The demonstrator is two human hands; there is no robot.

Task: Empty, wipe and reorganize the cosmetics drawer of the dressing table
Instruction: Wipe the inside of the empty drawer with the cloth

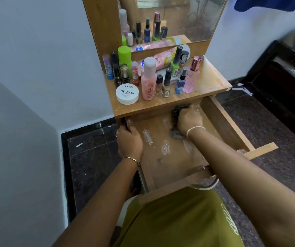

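So the drawer (170,157) is pulled way out toward the person and there's nothing in it. All the cosmetics are parked up on the tabletop (212,81) under the mirror (178,18).

The right hand (189,118) is at the far right of the drawer floor, almost under the tabletop edge. Its fingers are curled over a dark cloth (176,133) and press it down. The cloth is bunched, and its long side runs far-to-near under the palm.

The left hand (129,139) grips the drawer's left wall, thumb inside and fingers wrapped over the outer edge. Looks like it's just bracing the thing.

What matters for the next swipe, I'd say, is the white smears (165,147). They sit near and left of the cloth, between the two hands, each one stretched far-to-near. The left hand is closer to them, but the right has the cloth, so I'd guess it drags back and leftward.

Readable stuff:
- The white round tub (127,94) says "Zudio" and "NAIL POLISH"; the smaller line under that is too tiny to read.
- The pink bottle (148,82) has a big "3".
- The pink tube (162,60) lying down starts with "Gluta".
- The pink perfume (192,77) has sideways letters I can't read for sure.
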